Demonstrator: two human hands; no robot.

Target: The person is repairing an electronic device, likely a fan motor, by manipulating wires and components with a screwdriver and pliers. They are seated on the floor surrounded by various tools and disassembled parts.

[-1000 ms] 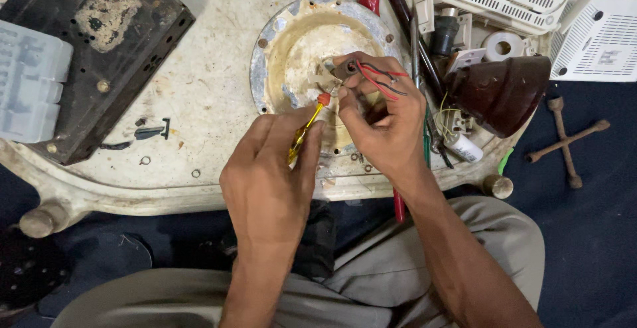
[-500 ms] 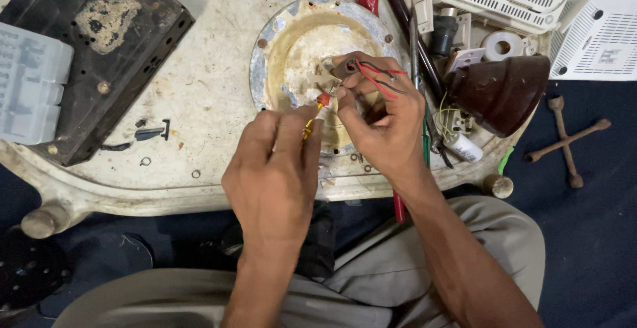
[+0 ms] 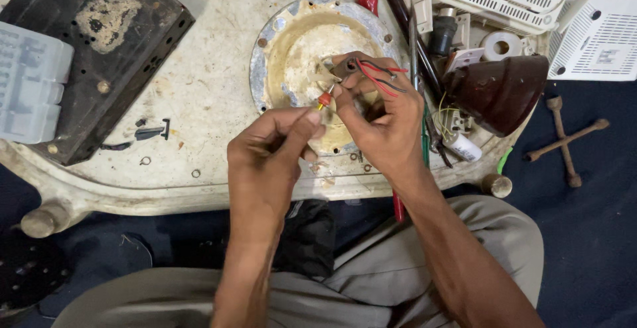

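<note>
Since the earlier frames, the left hand (image 3: 275, 149) has been drawing slightly back and down from the part, and the small screwdriver (image 3: 324, 97) now is showing less of its yellow shaft, mostly its red-orange tip end. At the centre of the frame, the left hand is pinching that screwdriver between thumb and forefinger, the other fingers curled in. The tool's long axis is running diagonally, from the lower left up toward the upper right, its tip pointing at the small electrical component (image 3: 345, 69). The right hand (image 3: 381, 119) is gripping that component between thumb and fingertips, just above and to the right of the tip, almost touching it. Red and black wires (image 3: 381, 79) are trailing from the component over the right hand's fingers toward the right. Both hands are hovering over a round, rusty metal plate (image 3: 279, 43) lying on a worn, pale surface (image 3: 199, 89). A black perforated metal box (image 3: 99, 43) is sitting at upper left, a dark brown domed cover (image 3: 501, 92) at right, and a cross wrench (image 3: 564, 139) is lying on the dark floor at far right.
</note>
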